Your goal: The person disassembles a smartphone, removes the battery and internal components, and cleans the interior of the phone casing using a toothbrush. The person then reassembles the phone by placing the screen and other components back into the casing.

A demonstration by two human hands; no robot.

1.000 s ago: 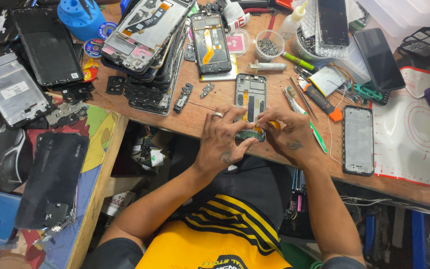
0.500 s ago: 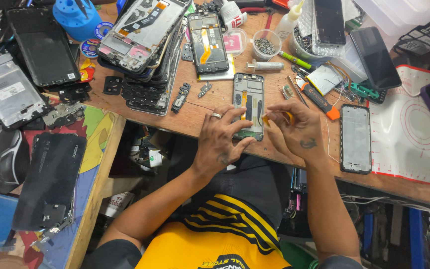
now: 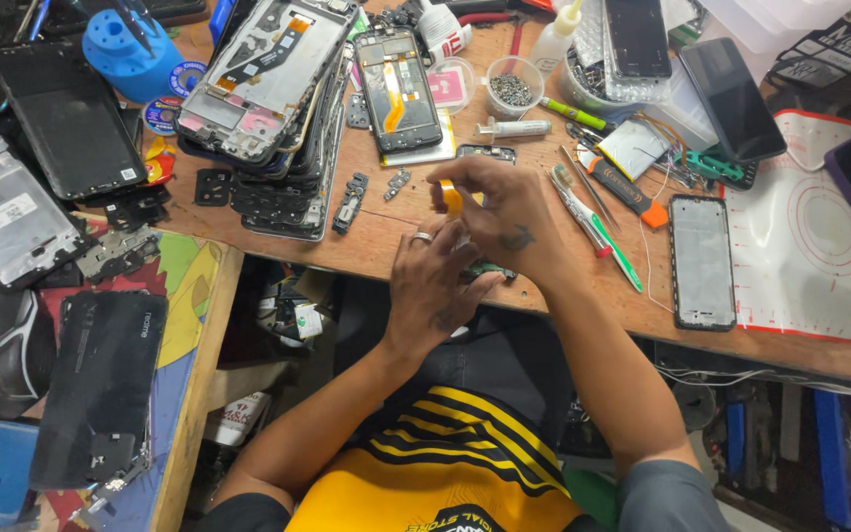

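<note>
Right hand point(image 3: 514, 222) over the near edge of the wooden workbench point(image 3: 386, 232), fingers curled shut, pinching a small yellow-orange strip point(image 3: 450, 197) between thumb and fingertips; looks like a flex ribbon or pull tab. Left hand point(image 3: 435, 281), ring on one finger, just below and touching the right, fingers bent and closed around an opened phone body point(image 3: 490, 269), mostly hidden under both hands; only a dark sliver with green showing at the bench's near edge.

Handling, as judged: phone body light, rigid, flat, open-backed, so fragile inside; best held by the long side rails, not the exposed board. Strip thin, soft, easily creased or torn; grip near its free end, gentle pull only.

Outward: green-handled tool point(image 3: 611, 246) and tweezers point(image 3: 583, 192) just right of the right hand. Bare phone frame point(image 3: 701, 261) further right, near the white mat point(image 3: 810, 246). Syringe point(image 3: 514, 128) and small cup of screws point(image 3: 516, 91) behind the hands. Opened phone with orange ribbon point(image 3: 401, 94) toward the far edge. Tall stack of stripped phone frames point(image 3: 278, 108) at far left. Blue holder point(image 3: 130, 49) at the far-left corner.
</note>
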